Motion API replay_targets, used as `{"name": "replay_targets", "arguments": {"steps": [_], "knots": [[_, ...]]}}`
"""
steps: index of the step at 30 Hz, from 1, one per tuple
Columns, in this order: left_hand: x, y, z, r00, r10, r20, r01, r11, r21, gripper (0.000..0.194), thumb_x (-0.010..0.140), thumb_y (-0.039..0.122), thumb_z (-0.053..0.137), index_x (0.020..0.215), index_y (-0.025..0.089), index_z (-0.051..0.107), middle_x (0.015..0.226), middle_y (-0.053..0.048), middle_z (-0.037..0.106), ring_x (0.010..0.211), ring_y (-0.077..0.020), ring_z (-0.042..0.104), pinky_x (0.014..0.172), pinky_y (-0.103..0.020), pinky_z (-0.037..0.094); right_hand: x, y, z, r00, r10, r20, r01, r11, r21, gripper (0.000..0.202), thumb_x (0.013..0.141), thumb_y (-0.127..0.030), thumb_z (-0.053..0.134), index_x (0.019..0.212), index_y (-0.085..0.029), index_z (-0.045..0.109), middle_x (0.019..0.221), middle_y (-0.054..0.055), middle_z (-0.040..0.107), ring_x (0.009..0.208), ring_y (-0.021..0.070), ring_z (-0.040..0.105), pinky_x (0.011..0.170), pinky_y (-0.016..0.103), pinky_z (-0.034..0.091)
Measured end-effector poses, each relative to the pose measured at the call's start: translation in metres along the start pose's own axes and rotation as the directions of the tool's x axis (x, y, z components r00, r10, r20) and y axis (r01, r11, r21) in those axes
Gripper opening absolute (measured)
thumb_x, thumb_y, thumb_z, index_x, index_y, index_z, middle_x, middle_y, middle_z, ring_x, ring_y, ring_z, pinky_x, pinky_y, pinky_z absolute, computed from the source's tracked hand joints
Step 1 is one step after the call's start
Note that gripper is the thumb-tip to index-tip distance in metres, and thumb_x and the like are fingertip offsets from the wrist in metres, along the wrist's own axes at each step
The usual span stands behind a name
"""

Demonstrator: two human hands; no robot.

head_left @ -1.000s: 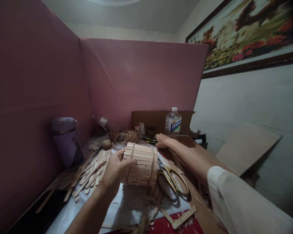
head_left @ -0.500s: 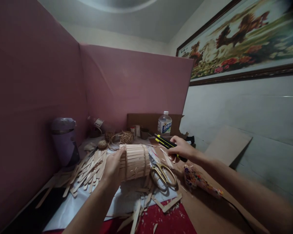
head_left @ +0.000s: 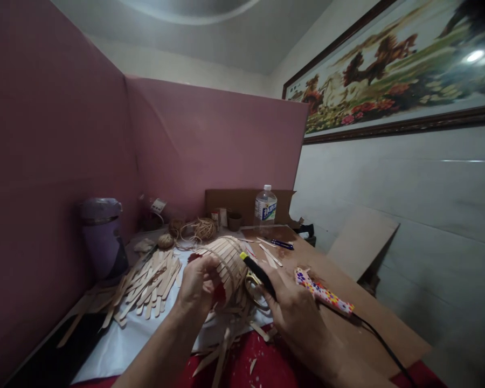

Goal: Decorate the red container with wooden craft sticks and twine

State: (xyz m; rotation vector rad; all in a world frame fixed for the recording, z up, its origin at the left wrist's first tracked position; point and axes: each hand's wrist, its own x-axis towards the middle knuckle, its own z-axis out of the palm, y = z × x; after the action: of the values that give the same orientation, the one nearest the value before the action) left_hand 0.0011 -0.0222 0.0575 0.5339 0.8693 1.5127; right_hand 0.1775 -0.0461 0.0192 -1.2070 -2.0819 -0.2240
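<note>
Head view: the left hand (head_left: pixel 200 283) pinches the stick cylinder (head_left: pixel 225 253), and the right hand (head_left: pixel 295 304) beside it grips a black tool (head_left: pixel 257 272).

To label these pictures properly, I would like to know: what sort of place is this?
Probably an indoor craft corner, judging by the loose wooden sticks, the balls of twine and the stick-covered cylinder.

- Here's the counter (head_left: pixel 382 337), brown on the right, red cloth (head_left: pixel 277 366) in front, white sheet (head_left: pixel 113 347) to the left!
- Wooden sticks (head_left: pixel 156 283) pile up on that sheet, twine balls (head_left: pixel 205 229) right behind!
- On the brown, a flower-patterned corded tool (head_left: pixel 325 293); labelled bottle (head_left: pixel 265 209) farther back!
</note>
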Motion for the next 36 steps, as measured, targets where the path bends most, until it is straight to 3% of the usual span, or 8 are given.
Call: {"name": "replay_targets", "arguments": {"steps": [6, 14, 19, 23, 27, 36], "knots": [[0.001, -0.007, -0.001, 0.999, -0.005, -0.033, 0.005, 1.000, 0.008, 0.020, 0.044, 0.012, 0.058, 0.047, 0.018, 0.039, 0.039, 0.007, 0.042, 0.035, -0.0065, 0.040, 0.038, -0.020, 0.032, -0.009, 0.002, 0.006, 0.996, -0.077, 0.038, 0.081, 0.990, -0.119, 0.059, 0.081, -0.009, 0.043, 0.138, -0.019, 0.035, 0.100, 0.012, 0.063, 0.087, 0.0268, 0.061, 0.072, 0.040, 0.052], [0.003, -0.012, -0.005, 0.997, 0.072, 0.022, -0.073, 0.996, 0.041, 0.023, 0.043, 0.014, 0.063, 0.053, 0.017, 0.043, 0.043, 0.007, 0.046, 0.038, -0.0066, 0.042, 0.042, -0.021, 0.033, -0.015, 0.005, 0.013, 0.989, -0.139, 0.052, 0.146, 0.973, -0.179, 0.064, 0.077, -0.010, 0.045, 0.139, -0.017, 0.035, 0.094, 0.013, 0.064, 0.072, 0.0238, 0.061, 0.059, 0.034, 0.051], [0.000, -0.013, -0.003, 0.996, 0.075, 0.036, -0.077, 0.996, 0.048, 0.024, 0.046, 0.015, 0.066, 0.053, 0.017, 0.044, 0.040, 0.009, 0.043, 0.034, -0.0050, 0.037, 0.038, -0.019, 0.028, -0.016, 0.007, 0.017, 0.983, -0.175, 0.049, 0.182, 0.951, -0.252, 0.068, 0.072, -0.010, 0.049, 0.139, -0.015, 0.035, 0.091, 0.014, 0.063, 0.074, 0.0262, 0.060, 0.059, 0.037, 0.052], [-0.003, -0.012, 0.001, 0.997, 0.074, 0.025, -0.076, 0.995, 0.068, 0.020, 0.047, 0.015, 0.066, 0.055, 0.016, 0.048, 0.042, 0.006, 0.050, 0.036, -0.0073, 0.043, 0.039, -0.020, 0.033, -0.018, 0.007, 0.020, 0.982, -0.185, 0.032, 0.187, 0.943, -0.275, 0.070, 0.071, -0.007, 0.047, 0.140, -0.014, 0.031, 0.091, 0.015, 0.062, 0.077, 0.0283, 0.060, 0.060, 0.040, 0.054], [-0.004, -0.011, 0.003, 0.996, 0.087, -0.001, -0.086, 0.993, 0.075, 0.021, 0.046, 0.016, 0.066, 0.053, 0.017, 0.046, 0.039, 0.007, 0.047, 0.034, -0.0069, 0.042, 0.038, -0.020, 0.033, -0.018, 0.006, 0.023, 0.978, -0.206, -0.011, 0.193, 0.930, -0.312, 0.070, 0.074, -0.008, 0.045, 0.141, -0.013, 0.028, 0.087, 0.016, 0.062, 0.075, 0.0292, 0.060, 0.058, 0.041, 0.054], [0.003, -0.016, -0.003, 0.990, 0.139, 0.018, -0.140, 0.978, 0.155, 0.024, 0.050, 0.022, 0.069, 0.051, 0.017, 0.045, 0.037, 0.008, 0.043, 0.030, -0.0051, 0.035, 0.033, -0.018, 0.026, -0.006, -0.005, 0.020, 0.973, -0.226, -0.041, 0.183, 0.869, -0.460, 0.055, 0.074, -0.007, 0.045, 0.130, -0.008, 0.046, 0.078, 0.013, 0.061, 0.062, 0.0225, 0.056, 0.056, 0.037, 0.051]]}}
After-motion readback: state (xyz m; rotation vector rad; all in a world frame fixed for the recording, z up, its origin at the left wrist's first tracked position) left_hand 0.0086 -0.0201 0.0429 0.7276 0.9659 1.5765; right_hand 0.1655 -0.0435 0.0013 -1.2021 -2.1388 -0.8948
